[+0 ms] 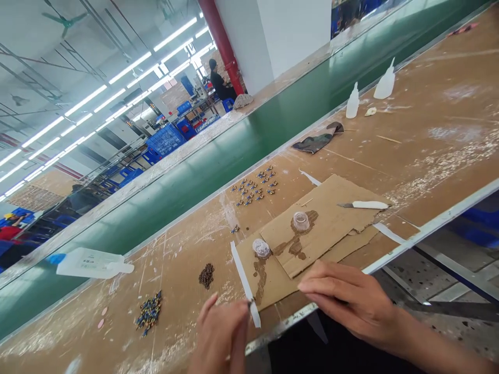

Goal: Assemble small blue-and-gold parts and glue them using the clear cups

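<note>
My left hand (220, 335) sits at the near edge of the workbench (448, 135), fingers pinched around a tiny part beside the lower end of a white plastic strip (244, 283). My right hand (346, 298) lies at the bench edge with fingers closed together, pressing on the corner of the stained cardboard sheet (323, 228); whether it holds anything is hidden. Two small clear plastic cups (300, 221) (261, 248) stand on the cardboard. A white-handled knife (364, 205) rests on its far corner.
Small blue-and-yellow parts lie in a spread group (255, 189) and a pile (149, 311); a dark brown heap (206, 275) sits between. Two white squeeze bottles (353, 101) (385, 83), a dark rag (317, 141), a toppled bottle (91, 262) and the green conveyor belt (234, 150) lie beyond. A person sits far back.
</note>
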The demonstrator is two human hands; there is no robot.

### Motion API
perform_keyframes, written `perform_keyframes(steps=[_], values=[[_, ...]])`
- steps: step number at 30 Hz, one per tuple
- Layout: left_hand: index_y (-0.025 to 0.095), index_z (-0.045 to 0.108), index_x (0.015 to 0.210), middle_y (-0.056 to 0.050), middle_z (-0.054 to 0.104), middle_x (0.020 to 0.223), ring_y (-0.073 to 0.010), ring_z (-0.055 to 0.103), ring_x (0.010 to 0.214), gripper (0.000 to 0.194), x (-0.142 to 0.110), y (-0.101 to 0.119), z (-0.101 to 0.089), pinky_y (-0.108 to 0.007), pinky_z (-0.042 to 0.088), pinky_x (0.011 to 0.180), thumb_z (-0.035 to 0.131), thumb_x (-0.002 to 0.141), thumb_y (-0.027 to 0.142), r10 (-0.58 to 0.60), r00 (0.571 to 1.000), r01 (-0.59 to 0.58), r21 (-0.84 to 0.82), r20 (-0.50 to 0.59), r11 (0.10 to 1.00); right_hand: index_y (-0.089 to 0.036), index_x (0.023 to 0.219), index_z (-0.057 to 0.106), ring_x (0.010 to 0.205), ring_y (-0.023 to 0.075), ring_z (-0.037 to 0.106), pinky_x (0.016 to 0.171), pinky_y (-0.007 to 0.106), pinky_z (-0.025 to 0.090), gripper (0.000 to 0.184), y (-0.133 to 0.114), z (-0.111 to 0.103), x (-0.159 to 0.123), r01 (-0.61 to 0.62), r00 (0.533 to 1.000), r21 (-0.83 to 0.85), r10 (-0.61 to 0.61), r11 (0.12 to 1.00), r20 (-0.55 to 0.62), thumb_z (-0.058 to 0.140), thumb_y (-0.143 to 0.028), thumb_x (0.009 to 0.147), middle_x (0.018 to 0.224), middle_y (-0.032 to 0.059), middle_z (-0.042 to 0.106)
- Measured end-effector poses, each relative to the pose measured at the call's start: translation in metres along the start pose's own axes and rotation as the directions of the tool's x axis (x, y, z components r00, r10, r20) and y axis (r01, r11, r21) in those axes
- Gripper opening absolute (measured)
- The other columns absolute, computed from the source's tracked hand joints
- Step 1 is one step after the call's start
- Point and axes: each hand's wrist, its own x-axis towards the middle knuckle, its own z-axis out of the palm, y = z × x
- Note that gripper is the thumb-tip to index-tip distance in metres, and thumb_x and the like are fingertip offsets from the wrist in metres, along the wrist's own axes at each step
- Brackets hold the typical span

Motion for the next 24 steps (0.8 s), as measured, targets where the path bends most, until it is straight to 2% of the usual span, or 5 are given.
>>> perform_keyframes(steps=[4, 9, 16, 19, 24], values=[[0.022, 0.070, 0.079, -0.001, 0.072, 0.075, -0.0170, 0.067, 0.073, 0.014, 0.069, -0.034, 0.023, -0.027, 0.050, 0.071, 0.069, 0.072, 0.034, -0.449, 0.881, 0.469, -0.155, 0.148, 0.869, -0.019, 0.100, 0.060, 0.075, 0.0094, 0.064, 0.070, 0.017, 0.051, 0.020, 0.014, -0.021, -0.004, -0.051, 0.984, -0.239, 0.008, 0.970, -0.176, 0.052, -0.007, 0.085, 0.083, 0.0023, 0.066], [0.014, 0.065, 0.074, 0.001, 0.066, 0.066, -0.0123, 0.062, 0.064, 0.012, 0.145, -0.065, 0.077, -0.026, 0.049, 0.065, 0.067, 0.075, 0.025, -0.431, 0.825, 0.516, -0.173, 0.366, 0.839, -0.021, 0.101, 0.060, 0.073, 0.0101, 0.064, 0.069, 0.018, 0.052, 0.020, 0.036, -0.032, -0.012, -0.134, 0.956, -0.352, 0.027, 0.926, -0.292, 0.053, -0.010, 0.085, 0.084, 0.0008, 0.067], [0.013, 0.061, 0.092, -0.001, 0.063, 0.086, -0.0120, 0.060, 0.071, 0.022, 0.177, -0.070, 0.129, -0.029, 0.052, 0.064, 0.056, 0.086, 0.034, -0.407, 0.759, 0.493, -0.041, 0.509, 0.869, -0.021, 0.104, 0.059, 0.078, 0.0109, 0.064, 0.074, 0.018, 0.052, 0.022, 0.047, -0.025, -0.017, -0.100, 0.952, -0.408, -0.032, 0.907, -0.305, 0.053, -0.011, 0.086, 0.086, 0.0010, 0.066], [0.013, 0.065, 0.080, 0.001, 0.063, 0.071, -0.0116, 0.058, 0.061, 0.020, 0.183, -0.064, 0.114, -0.028, 0.049, 0.060, 0.065, 0.079, 0.033, -0.377, 0.817, 0.441, -0.051, 0.437, 0.896, -0.021, 0.108, 0.058, 0.078, 0.0113, 0.064, 0.075, 0.018, 0.053, 0.024, 0.053, -0.026, -0.023, -0.101, 0.947, -0.403, -0.036, 0.909, -0.318, 0.052, -0.012, 0.086, 0.087, 0.0014, 0.066], [0.019, 0.068, 0.082, -0.001, 0.067, 0.084, -0.0161, 0.061, 0.073, 0.020, 0.125, -0.061, 0.029, -0.031, 0.050, 0.067, 0.066, 0.077, 0.039, -0.253, 0.961, 0.268, -0.160, 0.108, 0.950, -0.028, 0.113, 0.055, 0.089, 0.0171, 0.062, 0.078, 0.027, 0.054, 0.034, 0.038, -0.025, -0.046, -0.092, 0.987, -0.489, 0.016, 0.867, -0.159, 0.057, -0.012, 0.083, 0.094, 0.0024, 0.064]])
